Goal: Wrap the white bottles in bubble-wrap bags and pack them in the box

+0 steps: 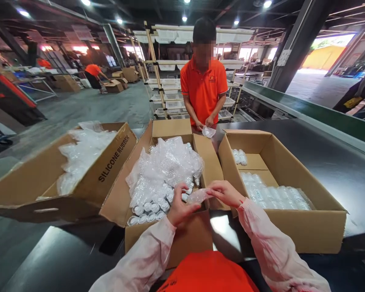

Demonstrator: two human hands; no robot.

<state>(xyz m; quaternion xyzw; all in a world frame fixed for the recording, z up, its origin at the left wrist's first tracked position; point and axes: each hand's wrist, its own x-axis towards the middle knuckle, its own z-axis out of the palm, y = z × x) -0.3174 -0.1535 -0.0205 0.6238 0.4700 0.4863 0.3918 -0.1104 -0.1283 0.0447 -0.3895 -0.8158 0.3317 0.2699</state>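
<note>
Over the front of the middle cardboard box (170, 243), a small bubble-wrapped item (197, 196) is held in my right hand (226, 193), whose fingers pinch its right end. My left hand (181, 206) is at the item's left end, thumb and fingers apart in a curve; whether they touch it is unclear. Behind my hands, the middle box holds several white-and-silver capped pieces (152, 207) with a heap of bubble-wrap bags (167, 162) on top. In the right box (307, 231), wrapped pieces (273, 196) lie in rows, with a few more at its back left corner.
A box marked SILICONE RUBBER (109, 174) with bubble-wrap bags stands at the left. Across the dark table (331, 162), a person in orange (203, 87) handles a clear bag (208, 131). Racks with white trays stand behind; a green conveyor (316, 123) runs at the right.
</note>
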